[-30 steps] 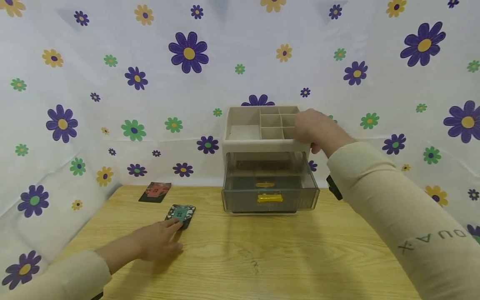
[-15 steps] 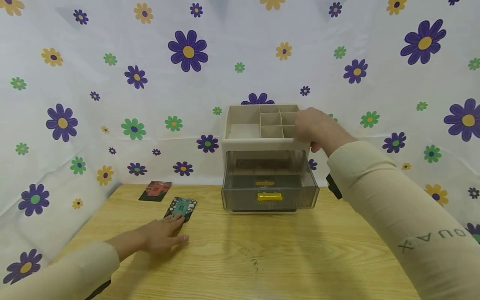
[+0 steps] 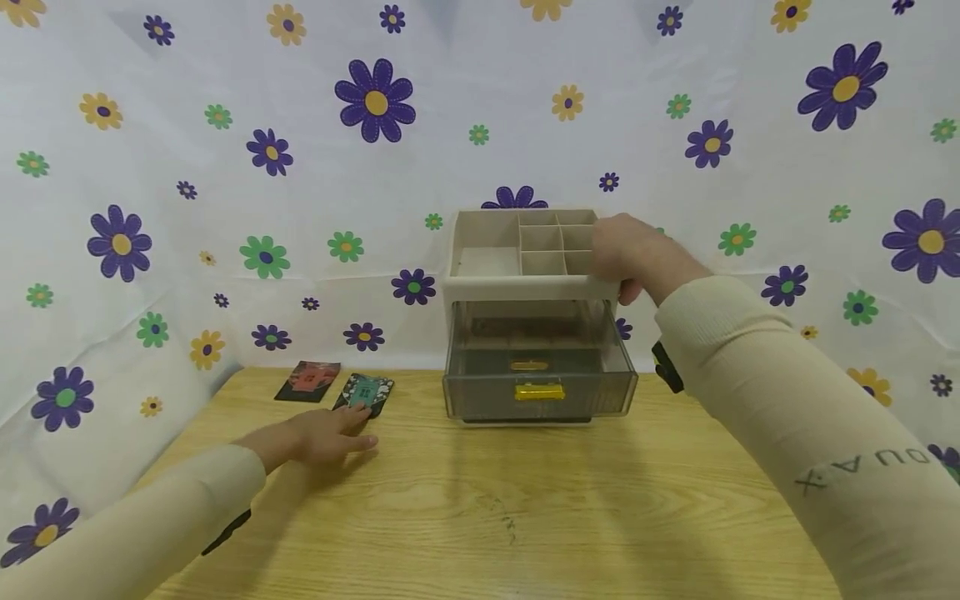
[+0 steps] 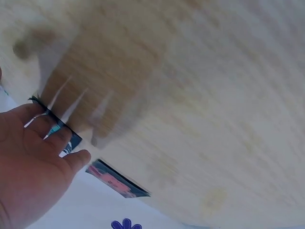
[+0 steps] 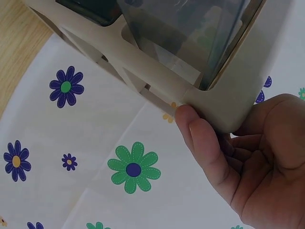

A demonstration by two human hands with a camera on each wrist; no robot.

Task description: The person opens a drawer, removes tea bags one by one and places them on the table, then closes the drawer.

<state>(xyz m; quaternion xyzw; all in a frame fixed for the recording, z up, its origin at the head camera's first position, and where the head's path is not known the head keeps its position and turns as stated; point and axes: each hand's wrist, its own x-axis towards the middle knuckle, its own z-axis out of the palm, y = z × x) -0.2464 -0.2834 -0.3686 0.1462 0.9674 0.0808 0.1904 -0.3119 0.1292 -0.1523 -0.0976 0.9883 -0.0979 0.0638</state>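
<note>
My left hand [image 3: 322,435], fingers stretched, rests its fingertips on a flat black-and-white packet [image 3: 372,388] with a teal panel, which lies on the table. In the left wrist view, my fingers [image 4: 47,130] cover much of this packet. Just behind and to the left lies a similar dark packet [image 3: 309,380] with a red panel. My right hand [image 3: 633,250] grips the upper right edge of a beige drawer organizer [image 3: 525,289]. The right wrist view shows thumb and fingers around the organizer's corner [image 5: 217,109]. Its upper smoky drawer [image 3: 487,398] with a gold handle is pulled out.
The organizer stands at the back of the wood-grain table [image 3: 420,508], with an open tray of divided compartments [image 3: 542,262] on top. Right behind it hangs a white flowered cloth [image 3: 300,192].
My left hand has moved forward, away from me, and the teal packet has slid with it toward the red one. My right hand keeps its hold on the organizer.
</note>
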